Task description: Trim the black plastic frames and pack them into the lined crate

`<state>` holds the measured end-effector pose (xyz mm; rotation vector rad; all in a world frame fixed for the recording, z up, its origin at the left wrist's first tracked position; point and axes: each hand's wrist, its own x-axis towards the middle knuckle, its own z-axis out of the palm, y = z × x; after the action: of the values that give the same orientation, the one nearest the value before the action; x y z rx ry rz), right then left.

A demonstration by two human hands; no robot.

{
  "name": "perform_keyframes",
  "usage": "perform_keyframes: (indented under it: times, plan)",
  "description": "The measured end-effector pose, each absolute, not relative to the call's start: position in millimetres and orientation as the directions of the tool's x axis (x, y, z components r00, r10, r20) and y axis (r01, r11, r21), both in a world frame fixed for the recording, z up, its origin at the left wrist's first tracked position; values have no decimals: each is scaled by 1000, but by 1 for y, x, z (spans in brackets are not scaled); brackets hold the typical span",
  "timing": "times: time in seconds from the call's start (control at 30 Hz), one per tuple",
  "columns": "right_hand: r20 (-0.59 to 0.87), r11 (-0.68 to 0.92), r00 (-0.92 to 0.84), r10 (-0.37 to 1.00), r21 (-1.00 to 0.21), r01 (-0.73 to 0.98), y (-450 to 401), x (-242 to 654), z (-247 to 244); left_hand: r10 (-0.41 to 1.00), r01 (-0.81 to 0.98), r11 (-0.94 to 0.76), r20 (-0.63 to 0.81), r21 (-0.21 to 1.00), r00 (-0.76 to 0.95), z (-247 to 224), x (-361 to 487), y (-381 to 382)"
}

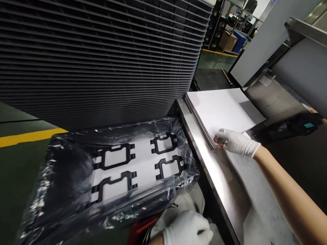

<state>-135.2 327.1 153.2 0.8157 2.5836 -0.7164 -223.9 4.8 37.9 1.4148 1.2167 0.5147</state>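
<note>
My right hand (233, 142), in a white glove with bare fingertips, pinches the near corner of a stack of white paper sheets (217, 109). The stack lies on a steel table, its left side along the edge. How many sheets are between the fingers I cannot tell. My left hand (189, 228), gloved in white too, hangs low in front of my body with its fingers curled and nothing visible in them. Left of it, a bin lined with clear plastic film (74, 146) holds several black frame-shaped parts (116, 157) lying on a white sheet (143, 160).
A tall stack of grey slatted trays (107, 61) rises behind the bin. The steel table (265, 204) runs along the right, with a metal machine (276, 95) beyond it. Shelving with a cardboard box (228, 41) and a blue box (240, 41) stands farther back.
</note>
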Motion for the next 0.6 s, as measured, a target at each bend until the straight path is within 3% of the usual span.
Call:
perform_keyframes:
  times: [0.1,0.3,0.43,0.6]
  plan:
    - [-446,751,-786,428,-308,584,328,-136,154,864,467,250,-413,848,288,40,-245,0]
    - [-492,881,-752,439,70,468,309,-152,178,800,485,358,-530,798,280,54,-249,-6]
    - [-563,888,-688,457,246,389,291,-164,189,777,483,370,-549,794,307,47,-241,-7]
    - [-596,876,-642,483,339,344,280,-173,193,809,463,375,-527,803,259,42,-241,-9]
